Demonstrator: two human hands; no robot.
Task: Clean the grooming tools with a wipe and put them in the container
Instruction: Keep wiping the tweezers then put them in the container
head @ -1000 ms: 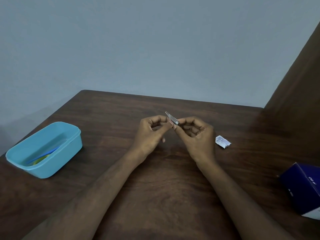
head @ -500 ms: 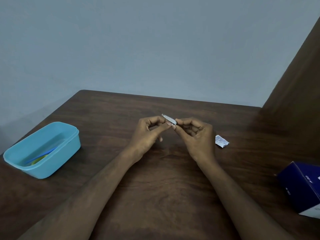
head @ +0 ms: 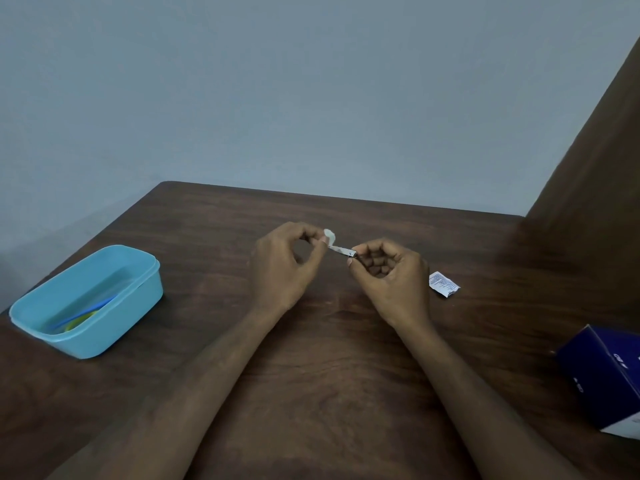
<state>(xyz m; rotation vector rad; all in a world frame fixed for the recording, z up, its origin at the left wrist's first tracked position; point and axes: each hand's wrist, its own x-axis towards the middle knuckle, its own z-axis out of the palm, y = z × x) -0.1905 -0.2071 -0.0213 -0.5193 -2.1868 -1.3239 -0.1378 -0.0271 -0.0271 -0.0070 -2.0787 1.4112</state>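
Viewing from the head camera, I see a dark wooden desk (head: 311, 393) that fills the lower half of the scene and meets a plain grey-blue wall (head: 277, 98) behind. A dark brown panel (head: 595, 174) rises along the desk's right side.

A light blue container (head: 145, 289) stands near the left edge of the desk, well apart from my hands. It is open at the top and holds a blue tool and a yellow-green item (head: 81, 317); I cannot identify them further. A dark blue box (head: 599, 375) sits at the right edge, partly cut off by the frame.

Both of my forearms reach in from the bottom edge, and my hands meet above the middle of the desk. My left hand (head: 280, 268) has its fingers curled, with thumb and forefinger pinching a small white wipe (head: 329, 235). My right hand (head: 391, 275) is curled palm-up and pinches one end of a small metal nail clipper (head: 343, 251) between thumb and forefinger. The clipper spans the gap between my two hands, and its free end touches the wipe.

A torn white sachet (head: 444, 284) with blue print lies flat on the desk just beside my right hand.
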